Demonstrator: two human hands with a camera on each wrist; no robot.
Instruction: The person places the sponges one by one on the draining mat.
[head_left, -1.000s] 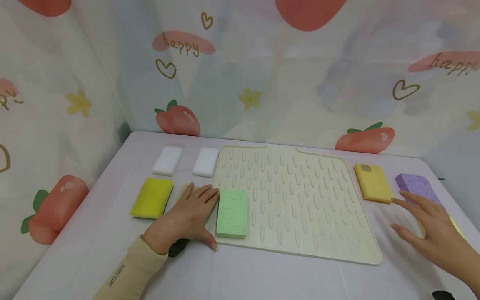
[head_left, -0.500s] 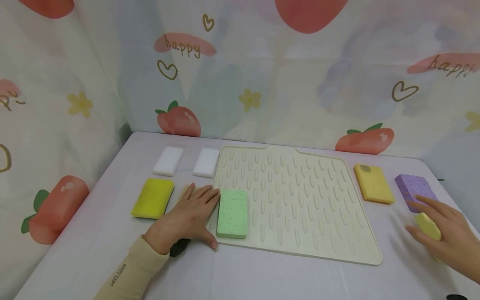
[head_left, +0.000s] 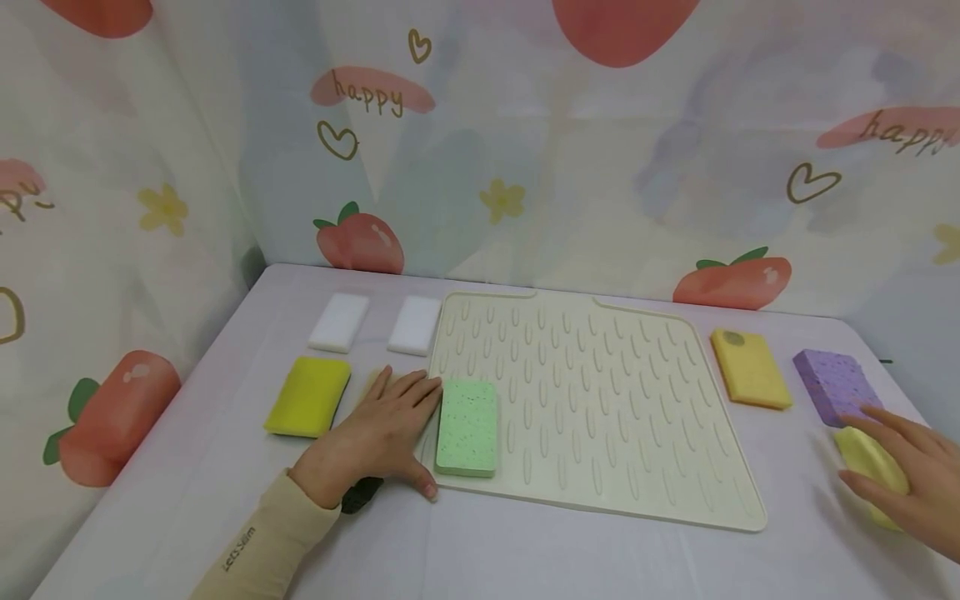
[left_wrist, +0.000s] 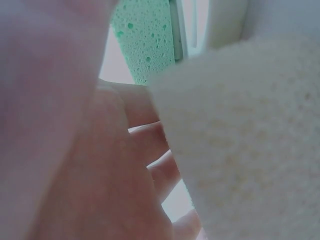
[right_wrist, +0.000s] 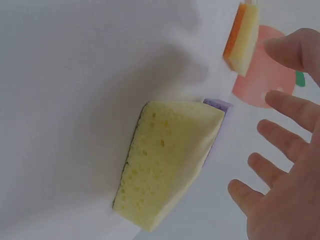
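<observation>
A: Which step is in hand?

B: Most likely a pick-up. In the head view the right hand (head_left: pixel 926 483) is just beside the pale yellow sponge (head_left: pixel 870 462), on the counter (head_left: pixel 600 558) between 3 and 4 o'clock from the middle of the cream mat (head_left: pixel 607 408).

A: Grasped?

B: It doesn't look so: the right wrist view shows the fingers (right_wrist: pixel 285 140) straight and released, with a gap before the sponge.

A: And the left hand (head_left: pixel 382 433)?

B: Near 9 o'clock, fingers straight, clenched on nothing, close by the green sponge (head_left: pixel 467 429) on the mat's left edge. Whether it touches that or the beige sponge (left_wrist: pixel 240 150), I can't tell.

A: What does the next move call for?

B: I'd say curling the right fingers round the yellow one, avoiding the purple sponge (head_left: pixel 836 387) at its 11 o'clock.
</observation>
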